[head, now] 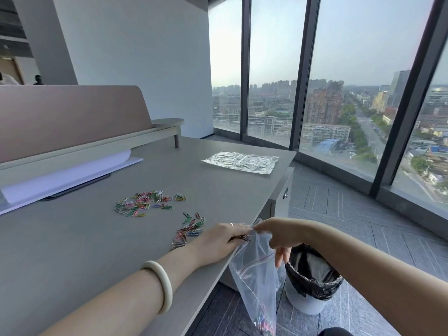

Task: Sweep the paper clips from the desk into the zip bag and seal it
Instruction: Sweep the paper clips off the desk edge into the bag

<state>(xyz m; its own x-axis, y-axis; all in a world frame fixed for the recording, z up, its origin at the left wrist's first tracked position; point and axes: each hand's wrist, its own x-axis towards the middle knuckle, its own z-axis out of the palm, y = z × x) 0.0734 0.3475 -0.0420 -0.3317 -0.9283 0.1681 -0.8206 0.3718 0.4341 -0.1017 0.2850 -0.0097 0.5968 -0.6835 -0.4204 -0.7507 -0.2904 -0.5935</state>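
My left hand lies flat at the tabletop's right edge, fingers covering a few paper clips. My right hand pinches the zip bag by its mouth just off that edge. If the mouth sags shut, clips could fall to the floor. The bag hangs long axis vertical, mouth up (some clips already at the bottom). A far cluster waits.
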